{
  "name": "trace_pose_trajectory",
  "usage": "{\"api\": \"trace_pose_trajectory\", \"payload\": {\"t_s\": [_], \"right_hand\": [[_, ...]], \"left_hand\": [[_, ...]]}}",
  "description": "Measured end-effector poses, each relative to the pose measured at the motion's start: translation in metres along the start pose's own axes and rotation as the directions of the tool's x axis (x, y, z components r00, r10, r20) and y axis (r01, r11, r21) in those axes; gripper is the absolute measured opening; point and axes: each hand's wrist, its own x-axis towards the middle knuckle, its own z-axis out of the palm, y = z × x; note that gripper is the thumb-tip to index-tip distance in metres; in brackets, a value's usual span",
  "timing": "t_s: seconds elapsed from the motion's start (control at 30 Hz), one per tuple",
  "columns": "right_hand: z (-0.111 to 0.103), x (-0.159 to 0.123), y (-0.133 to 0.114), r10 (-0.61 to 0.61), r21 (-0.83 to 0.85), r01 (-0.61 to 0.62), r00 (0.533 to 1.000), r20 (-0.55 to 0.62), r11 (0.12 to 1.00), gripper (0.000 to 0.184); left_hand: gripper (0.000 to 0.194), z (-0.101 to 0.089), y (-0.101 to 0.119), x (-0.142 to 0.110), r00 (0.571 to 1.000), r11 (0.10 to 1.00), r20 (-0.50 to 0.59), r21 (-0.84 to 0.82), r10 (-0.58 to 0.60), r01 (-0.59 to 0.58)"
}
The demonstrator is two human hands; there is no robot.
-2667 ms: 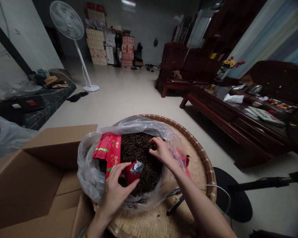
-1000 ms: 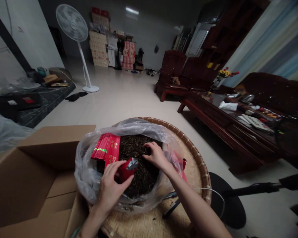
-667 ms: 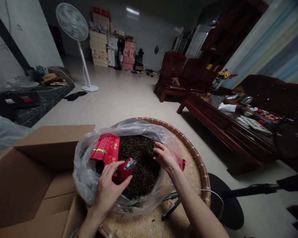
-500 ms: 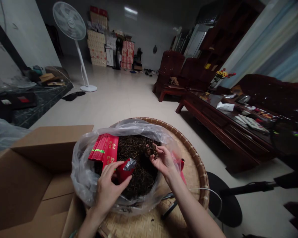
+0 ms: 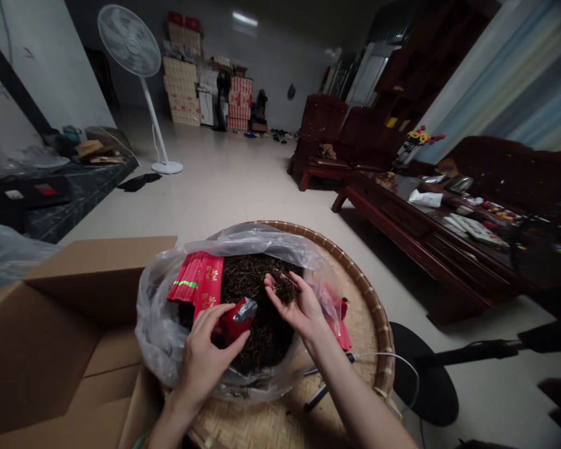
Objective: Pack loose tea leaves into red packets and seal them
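Note:
My left hand [image 5: 204,349] holds a small red packet [image 5: 236,319] between thumb and fingers; its silvery inner lining shows at the mouth, which tips toward the right. Palm up, my right hand [image 5: 303,312] carries a small heap of dark, twisted dried tea leaves [image 5: 285,289] on its slightly curled fingers. Both hands are over a clear plastic bag [image 5: 156,312] filled with a bed of the same loose leaves [image 5: 243,271]. Several flat red sachets [image 5: 208,274] with gold lettering lie on the leaves at the left, just beyond my left hand.
The bag rests on a round woven bamboo tray [image 5: 369,299]. More red sachets [image 5: 343,333] lie at its right side. An open cardboard box [image 5: 103,262] stands at the left. A black stand base [image 5: 425,374] and a white cable are at the right, near a dark wooden table [image 5: 402,218].
My right hand has turned palm up and its fingers have spread from a pinch, with the leaves now lying on them. My left hand and the packet have hardly moved.

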Motion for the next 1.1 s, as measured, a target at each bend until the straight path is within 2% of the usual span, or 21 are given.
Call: {"api": "trace_pose_trajectory", "payload": {"t_s": [0.07,0.2,0.4,0.63,0.77,0.9,1.0,1.1], "right_hand": [[0.003,-0.004,-0.002,0.023,-0.022,-0.023,0.999,0.034,1.000,0.022],[0.003,-0.009,-0.005,-0.001,-0.075,0.006,0.998,0.065,0.997,0.019],[0.004,-0.010,-0.008,-0.045,0.040,0.046,0.999,-0.030,0.998,0.020],[0.016,-0.015,-0.002,-0.111,0.054,0.116,0.990,-0.091,0.992,0.020],[0.023,-0.022,0.002,-0.170,0.050,0.171,0.985,-0.023,0.984,0.024],[0.020,-0.028,0.003,-0.148,-0.046,0.152,0.986,0.079,0.987,0.038],[0.016,-0.031,0.000,-0.132,-0.185,0.149,0.986,0.102,0.971,0.047],[0.015,-0.032,-0.007,-0.116,-0.328,0.145,0.987,0.108,0.934,0.048]], "left_hand": [[0.034,0.000,0.000,-0.001,1.000,1.000,0.009,-0.005,-0.008,0.008],[0.033,-0.001,0.000,-0.002,1.000,1.000,0.010,0.000,-0.010,0.010],[0.033,0.001,0.001,-0.003,1.000,1.000,0.018,-0.011,-0.007,0.008],[0.034,0.004,0.004,0.003,1.000,0.999,0.000,0.031,0.031,-0.031],[0.038,0.007,0.007,0.010,0.998,0.998,0.010,0.032,0.056,-0.056],[0.047,0.010,0.008,0.015,0.999,0.999,0.018,0.036,0.038,-0.039],[0.059,0.012,0.008,0.019,1.000,0.999,0.017,0.032,0.006,-0.006],[0.068,0.013,0.009,0.024,1.000,1.000,0.014,0.016,0.026,-0.026]]}}
